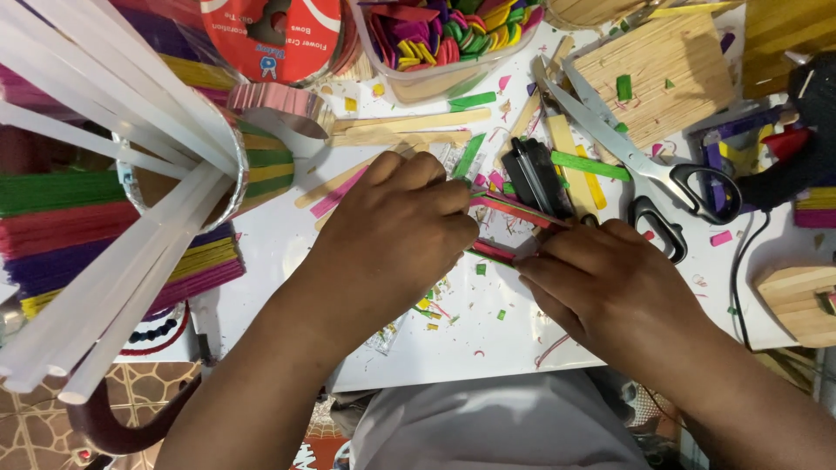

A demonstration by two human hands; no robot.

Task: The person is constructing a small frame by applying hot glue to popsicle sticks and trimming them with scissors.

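My left hand and my right hand meet over a white work surface. Both pinch a small piece made of pink and green craft sticks, held flat just above the surface. A second pink and green stick end shows between the two hands. My left fingers curl over the piece's left end. My right thumb and fingertips grip its right end, close to a black utility knife.
Grey scissors with black handles lie at the right. Loose plain and coloured sticks lie behind my hands. A can of white glue sticks stands at left beside stacked coloured sticks. A stick-built panel lies at the back right.
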